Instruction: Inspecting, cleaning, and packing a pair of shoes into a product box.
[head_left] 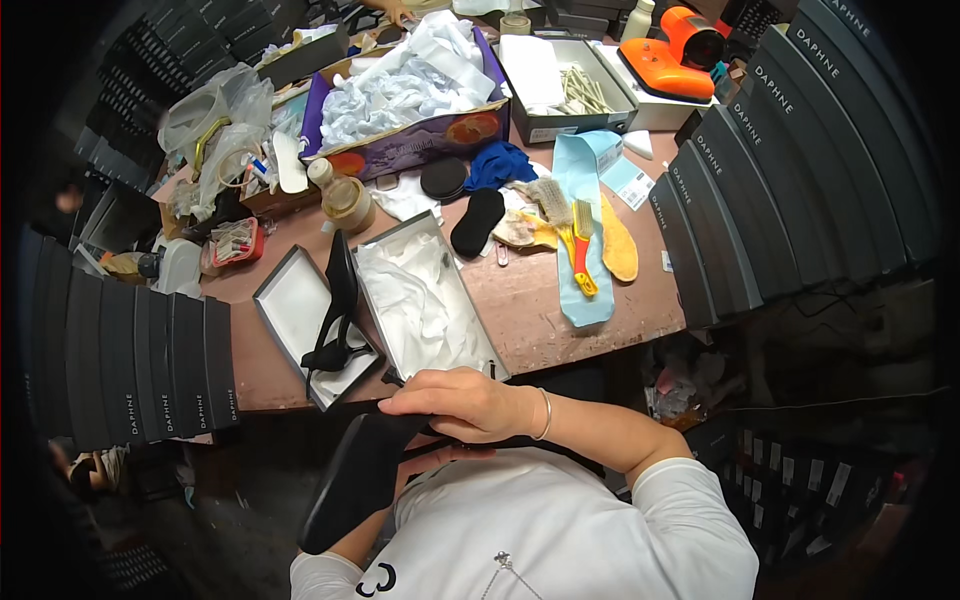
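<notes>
Close to my body I hold a black shoe (362,482), its pointed end down to the left. My right hand (465,402), with a bracelet at the wrist, closes over its upper end. Under the shoe lies my left hand (435,462), mostly hidden, its visible fingers against the shoe. A second black high-heeled shoe (340,290) rests on its side across the grey-edged box lid (290,280) at the table's front. Beside it stands an open shoebox (476,318) lined with white tissue paper (420,290).
Dark shoeboxes are stacked at left (130,360) and right (760,200). A purple box (410,140) holds crumpled tissue. A yellow-red brush (582,255) lies on a light-blue strip (580,170). Farther back are a glass bottle (345,200), an orange device (665,75) and another person's hand (398,10).
</notes>
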